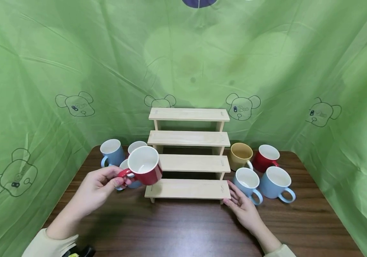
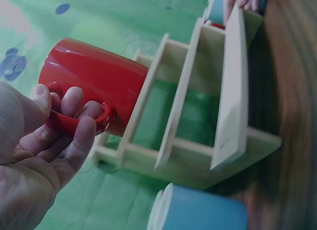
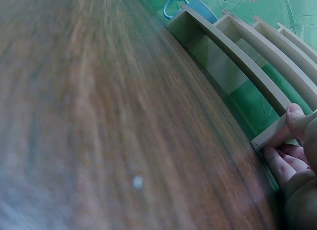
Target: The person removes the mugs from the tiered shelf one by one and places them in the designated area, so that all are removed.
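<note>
My left hand [image 1: 95, 191] pinches a red mug [image 1: 152, 175] by its handle, with the thumb and fingers around the loop. This mug, white inside, is raised left of the wooden step shelf [image 1: 186, 189] and overlaps its lower boards in the head view. At the shelf's lower right corner, my right hand [image 1: 243, 210] grips the end of the lowest step. Its thumb [image 3: 295, 114] lies on the front edge and its fingers are bent around the side panel. A light blue mug [image 1: 246, 180] stands right beside this hand.
Left of the shelf stand a blue mug [image 1: 115, 152] and others partly hidden by the held one. A yellow mug [image 1: 239, 157], a red mug [image 1: 261, 161] and another blue mug [image 1: 270, 185] stand on the right. Green cloth [image 1: 189, 64] surrounds the dark wooden table [image 1: 183, 228].
</note>
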`<state>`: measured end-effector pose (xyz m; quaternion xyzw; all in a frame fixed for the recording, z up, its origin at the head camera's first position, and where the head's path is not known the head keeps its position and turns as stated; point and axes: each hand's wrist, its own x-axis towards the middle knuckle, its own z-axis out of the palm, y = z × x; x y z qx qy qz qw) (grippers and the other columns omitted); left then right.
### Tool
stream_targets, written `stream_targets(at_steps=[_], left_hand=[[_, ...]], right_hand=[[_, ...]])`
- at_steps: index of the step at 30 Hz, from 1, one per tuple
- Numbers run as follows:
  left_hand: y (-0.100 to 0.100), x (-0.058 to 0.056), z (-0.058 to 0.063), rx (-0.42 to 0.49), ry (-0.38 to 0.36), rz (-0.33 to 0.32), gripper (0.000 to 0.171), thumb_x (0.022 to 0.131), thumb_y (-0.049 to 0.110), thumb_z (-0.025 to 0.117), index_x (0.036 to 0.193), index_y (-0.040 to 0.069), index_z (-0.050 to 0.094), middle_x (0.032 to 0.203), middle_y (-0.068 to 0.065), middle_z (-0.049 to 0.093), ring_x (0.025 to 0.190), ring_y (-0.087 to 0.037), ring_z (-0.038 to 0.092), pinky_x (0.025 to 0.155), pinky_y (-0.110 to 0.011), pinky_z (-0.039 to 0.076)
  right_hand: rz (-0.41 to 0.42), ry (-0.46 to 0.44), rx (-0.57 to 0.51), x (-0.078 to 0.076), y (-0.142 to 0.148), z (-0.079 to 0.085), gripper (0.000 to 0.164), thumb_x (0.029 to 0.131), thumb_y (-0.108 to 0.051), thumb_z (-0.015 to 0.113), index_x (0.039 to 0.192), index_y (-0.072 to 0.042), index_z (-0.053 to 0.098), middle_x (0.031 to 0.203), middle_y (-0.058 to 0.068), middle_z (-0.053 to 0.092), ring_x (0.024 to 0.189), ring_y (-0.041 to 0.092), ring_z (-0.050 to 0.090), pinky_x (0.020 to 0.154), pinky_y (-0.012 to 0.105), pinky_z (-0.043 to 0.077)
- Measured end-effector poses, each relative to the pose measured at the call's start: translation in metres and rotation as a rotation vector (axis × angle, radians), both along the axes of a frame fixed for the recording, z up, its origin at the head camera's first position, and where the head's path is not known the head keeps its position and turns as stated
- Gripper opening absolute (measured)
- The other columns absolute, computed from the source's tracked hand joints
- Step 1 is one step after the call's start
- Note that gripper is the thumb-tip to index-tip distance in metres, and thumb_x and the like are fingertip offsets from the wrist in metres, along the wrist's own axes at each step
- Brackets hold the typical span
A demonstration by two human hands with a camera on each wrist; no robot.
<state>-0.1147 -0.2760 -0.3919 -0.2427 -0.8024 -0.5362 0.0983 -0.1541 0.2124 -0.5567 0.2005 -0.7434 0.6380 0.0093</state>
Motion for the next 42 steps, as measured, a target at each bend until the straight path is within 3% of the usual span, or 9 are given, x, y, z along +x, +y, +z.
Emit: stream_targets(at_steps=[6, 13, 18, 26, 34, 39, 42], left_hand=[[-0.021, 0.007, 0.009, 0.071, 0.03, 0.056, 0.021, 0.1, -0.021, 0.061, 0.112, -0.007, 0.073, 0.096, -0.013, 0.079, 0.089, -0.013, 0.078, 0.081, -0.025, 0.064], [-0.042, 0.011, 0.014, -0.024, 0.044, 0.207, 0.019, 0.102, -0.017, 0.063, 0.108, -0.003, 0.074, 0.094, -0.012, 0.08, 0.092, -0.007, 0.079, 0.081, -0.024, 0.065], [-0.059, 0.012, 0.01, 0.017, 0.043, 0.256, 0.016, 0.102, -0.018, 0.061, 0.109, -0.009, 0.071, 0.095, -0.009, 0.081, 0.089, -0.007, 0.079, 0.08, -0.023, 0.064], [-0.079, 0.012, -0.01, 0.212, 0.034, 0.301, 0.01, 0.101, -0.02, 0.062, 0.11, -0.021, 0.066, 0.096, -0.007, 0.083, 0.085, -0.009, 0.078, 0.078, -0.019, 0.063], [-0.099, 0.014, -0.041, 0.174, -0.027, 0.456, 0.014, 0.104, -0.012, 0.065, 0.114, -0.021, 0.066, 0.095, -0.001, 0.083, 0.081, -0.005, 0.077, 0.076, -0.017, 0.062], [-0.104, 0.017, -0.061, 0.274, -0.069, 0.446, 0.012, 0.104, -0.012, 0.064, 0.113, -0.02, 0.067, 0.095, -0.002, 0.084, 0.081, -0.006, 0.078, 0.074, -0.018, 0.062], [-0.104, 0.019, -0.069, 0.286, -0.085, 0.45, 0.011, 0.105, -0.011, 0.064, 0.113, -0.015, 0.07, 0.095, -0.001, 0.084, 0.079, -0.007, 0.078, 0.074, -0.018, 0.062]], right_hand=[[-0.004, -0.003, 0.006, 0.0, 0.0, 0.0, 0.069, 0.105, 0.006, 0.067, 0.163, 0.014, 0.032, 0.153, 0.042, 0.051, 0.131, -0.004, 0.06, 0.104, 0.015, 0.052], [-0.004, -0.002, 0.009, 0.0, 0.0, 0.0, 0.069, 0.105, 0.005, 0.068, 0.163, 0.014, 0.033, 0.152, 0.042, 0.051, 0.131, -0.004, 0.061, 0.104, 0.015, 0.052], [0.004, -0.007, 0.001, 0.0, 0.0, 0.001, 0.069, 0.105, 0.006, 0.067, 0.164, 0.014, 0.032, 0.152, 0.042, 0.051, 0.13, -0.003, 0.062, 0.103, 0.016, 0.053], [0.001, -0.015, 0.005, 0.0, 0.0, 0.001, 0.069, 0.105, 0.006, 0.067, 0.164, 0.014, 0.031, 0.152, 0.042, 0.051, 0.13, -0.002, 0.062, 0.102, 0.017, 0.054], [-0.004, -0.039, 0.006, 0.001, 0.0, 0.002, 0.07, 0.105, 0.004, 0.067, 0.165, 0.011, 0.032, 0.153, 0.041, 0.051, 0.129, -0.003, 0.062, 0.102, 0.016, 0.054], [-0.013, -0.047, 0.013, 0.001, 0.0, 0.002, 0.07, 0.105, 0.004, 0.068, 0.165, 0.012, 0.033, 0.153, 0.041, 0.052, 0.129, -0.002, 0.062, 0.101, 0.017, 0.054], [-0.014, -0.044, 0.013, 0.001, -0.001, 0.002, 0.07, 0.105, 0.003, 0.068, 0.164, 0.012, 0.032, 0.153, 0.041, 0.051, 0.129, -0.002, 0.062, 0.101, 0.017, 0.054]])
